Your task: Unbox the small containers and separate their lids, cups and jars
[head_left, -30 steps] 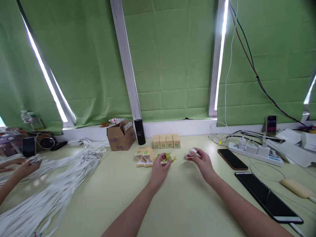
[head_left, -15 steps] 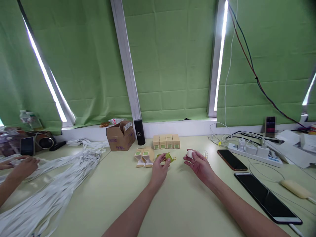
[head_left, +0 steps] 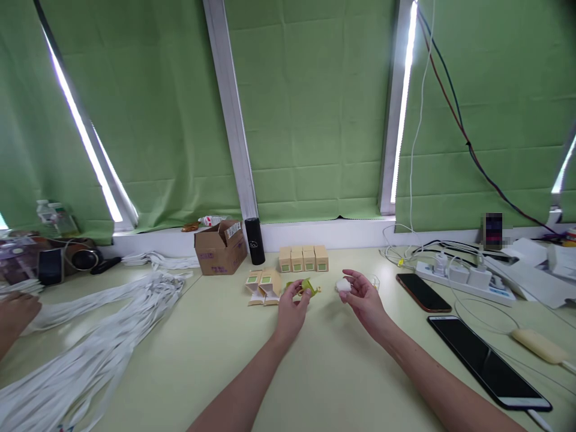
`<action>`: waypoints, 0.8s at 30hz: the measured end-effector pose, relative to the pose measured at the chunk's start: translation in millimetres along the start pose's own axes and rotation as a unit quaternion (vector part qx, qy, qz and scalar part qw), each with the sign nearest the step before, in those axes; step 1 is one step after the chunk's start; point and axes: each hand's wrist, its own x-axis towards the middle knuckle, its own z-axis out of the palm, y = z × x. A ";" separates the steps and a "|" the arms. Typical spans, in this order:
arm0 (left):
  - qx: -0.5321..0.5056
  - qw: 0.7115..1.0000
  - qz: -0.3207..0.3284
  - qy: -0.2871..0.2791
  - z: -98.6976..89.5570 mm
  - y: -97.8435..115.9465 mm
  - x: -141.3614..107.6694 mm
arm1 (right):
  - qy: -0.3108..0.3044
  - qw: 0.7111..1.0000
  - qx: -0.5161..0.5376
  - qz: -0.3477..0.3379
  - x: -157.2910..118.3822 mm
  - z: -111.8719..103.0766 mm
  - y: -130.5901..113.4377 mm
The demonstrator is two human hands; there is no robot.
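Green piece pinched in left hand, fingers nearly closed; white piece in right hand, fingers half-curled; both over tabletop. Step, judged: handling separate pieces. Next move calls for steady grip.

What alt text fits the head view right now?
A person's left hand holds a small green piece and their right hand a small white item, over a pale table. Beyond stand four tan boxes, with phones at right and white straps near a co-worker's hand at left.
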 end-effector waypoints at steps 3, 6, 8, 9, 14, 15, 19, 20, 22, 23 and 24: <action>0.005 1.000 0.005 0.002 0.1 -0.1 -0.7 | 0.011 0.999 -0.029 -0.023 0.1 1.3 -1.5; 0.009 1.000 0.006 0.006 0.1 -0.8 -0.7 | 0.011 0.998 -0.049 -0.041 3.2 2.3 -5.9; 0.010 1.000 0.007 0.013 0.2 -2.6 -0.3 | 0.015 0.997 -0.060 -0.056 9.2 1.7 -10.0; 0.011 1.000 0.009 0.015 0.2 -3.9 0.0 | 0.018 0.995 -0.075 -0.068 13.4 1.1 -12.0; 0.019 0.999 0.023 0.016 0.8 -11.8 1.8 | -0.027 0.938 -0.304 -0.162 39.3 -1.7 -14.7; 0.022 0.999 0.025 0.016 0.8 -12.8 2.0 | -0.048 0.913 -0.365 -0.178 44.4 -1.7 -12.6; 0.032 0.999 0.027 0.020 0.5 -11.8 1.8 | -0.106 0.831 -0.497 -0.227 62.0 -0.5 4.2; 0.034 0.999 0.027 0.021 0.4 -11.0 1.7 | -0.111 0.824 -0.506 -0.228 65.5 -0.4 9.5; 0.037 0.999 0.026 0.023 0.4 -9.7 1.5 | -0.117 0.812 -0.525 -0.226 70.5 -1.1 19.8; 0.037 0.999 0.025 0.025 0.4 -9.6 1.6 | -0.117 0.805 -0.537 -0.225 72.0 -1.9 24.3; 0.036 0.999 0.025 0.027 0.4 -9.8 1.7 | -0.117 0.797 -0.549 -0.225 72.9 -3.0 28.3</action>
